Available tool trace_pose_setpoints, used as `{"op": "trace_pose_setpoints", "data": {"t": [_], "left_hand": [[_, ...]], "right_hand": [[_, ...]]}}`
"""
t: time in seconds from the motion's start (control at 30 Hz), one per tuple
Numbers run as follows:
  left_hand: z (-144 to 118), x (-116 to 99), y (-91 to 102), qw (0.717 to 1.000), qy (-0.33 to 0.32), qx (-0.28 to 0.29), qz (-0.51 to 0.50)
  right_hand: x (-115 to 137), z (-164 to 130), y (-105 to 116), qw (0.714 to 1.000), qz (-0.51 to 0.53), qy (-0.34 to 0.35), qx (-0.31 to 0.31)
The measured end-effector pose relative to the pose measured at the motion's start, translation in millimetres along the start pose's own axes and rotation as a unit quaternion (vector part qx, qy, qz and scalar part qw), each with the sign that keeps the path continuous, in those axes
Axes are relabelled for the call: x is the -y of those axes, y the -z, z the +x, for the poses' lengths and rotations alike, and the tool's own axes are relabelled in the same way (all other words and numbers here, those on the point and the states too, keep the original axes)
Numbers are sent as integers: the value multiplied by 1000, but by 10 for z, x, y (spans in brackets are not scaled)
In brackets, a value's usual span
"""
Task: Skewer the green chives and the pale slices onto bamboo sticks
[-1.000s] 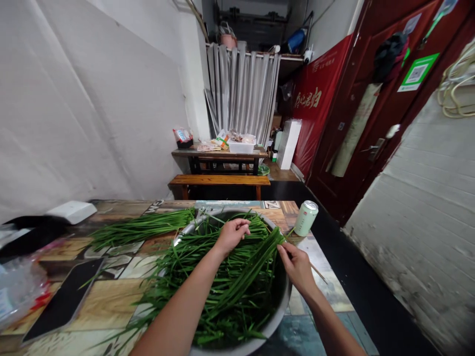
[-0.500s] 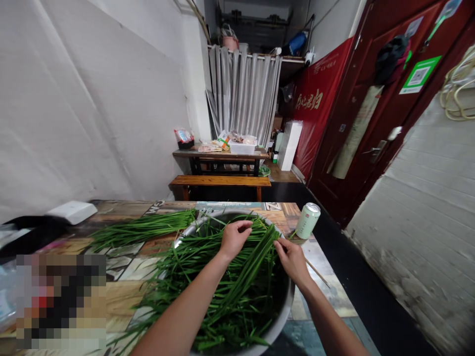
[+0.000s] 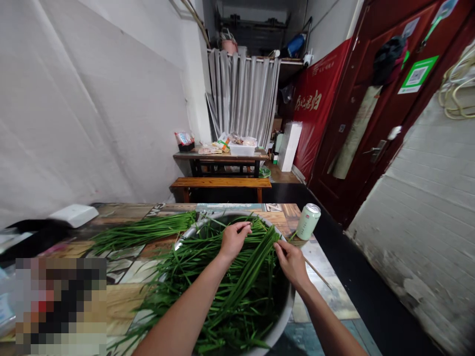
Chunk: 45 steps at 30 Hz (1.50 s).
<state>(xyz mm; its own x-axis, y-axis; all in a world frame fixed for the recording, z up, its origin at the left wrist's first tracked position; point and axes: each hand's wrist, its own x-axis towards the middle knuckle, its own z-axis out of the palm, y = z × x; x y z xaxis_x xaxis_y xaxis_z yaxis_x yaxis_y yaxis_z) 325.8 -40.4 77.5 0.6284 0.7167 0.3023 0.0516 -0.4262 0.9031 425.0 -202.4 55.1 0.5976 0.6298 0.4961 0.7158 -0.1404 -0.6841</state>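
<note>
A patterned wooden table (image 3: 122,296) fills the lower left of the view, and on it sits a wide metal basin (image 3: 285,309) heaped with long green chives (image 3: 230,296). Most blades in the basin run on a diagonal, from the near left up toward the far right, their ends gathered near the far right rim; a few stray blades cross them and spill over the near left edge onto the table. A second, flatter pile of chives (image 3: 144,230) lies on the table just left of the basin, its long axis running almost left to right, tips pointing left.

The left hand (image 3: 233,238) hovers over the far part of the basin, fingers curled with thumb and forefinger pinched on a few blade ends. The right hand (image 3: 292,262) sits at the far right rim, fingers closed around the gathered ends of a bunch of blades.

Just beyond the right hand, a pale green can (image 3: 308,221) stands upright near the table's far right corner, apart from the basin. A thin wooden stick (image 3: 317,273) lies on the table beside the right hand. A white box (image 3: 74,215) rests at the far left.
</note>
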Motion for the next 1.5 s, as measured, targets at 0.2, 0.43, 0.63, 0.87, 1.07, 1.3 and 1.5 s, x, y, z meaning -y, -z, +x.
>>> {"op": "trace_pose_setpoints", "data": {"t": [0.2, 0.43, 0.63, 0.87, 1.07, 1.3, 1.5], "left_hand": [[-35, -16, -48, 999, 24, 9, -39], [-65, -89, -73, 995, 42, 55, -68], [-73, -99, -93, 993, 39, 51, -96], [-78, -106, -87, 993, 33, 52, -98], [-73, -97, -63, 999, -8, 39, -25], [-67, -111, -26, 997, -56, 44, 35], [-135, -125, -58, 983, -79, 155, 55]], "right_hand": [[1, -10, -5, 1000, 3, -2, 1], [15, -5, 6, 1000, 11, -1, 15], [7, -3, 5, 1000, 5, -2, 12], [3, -7, -3, 1000, -1, 0, 15], [-2, -5, 1, 1000, -6, 2, 22], [-28, -3, -8, 1000, -3, 2, 23], [-8, -16, -1, 1000, 11, -16, 16]]}}
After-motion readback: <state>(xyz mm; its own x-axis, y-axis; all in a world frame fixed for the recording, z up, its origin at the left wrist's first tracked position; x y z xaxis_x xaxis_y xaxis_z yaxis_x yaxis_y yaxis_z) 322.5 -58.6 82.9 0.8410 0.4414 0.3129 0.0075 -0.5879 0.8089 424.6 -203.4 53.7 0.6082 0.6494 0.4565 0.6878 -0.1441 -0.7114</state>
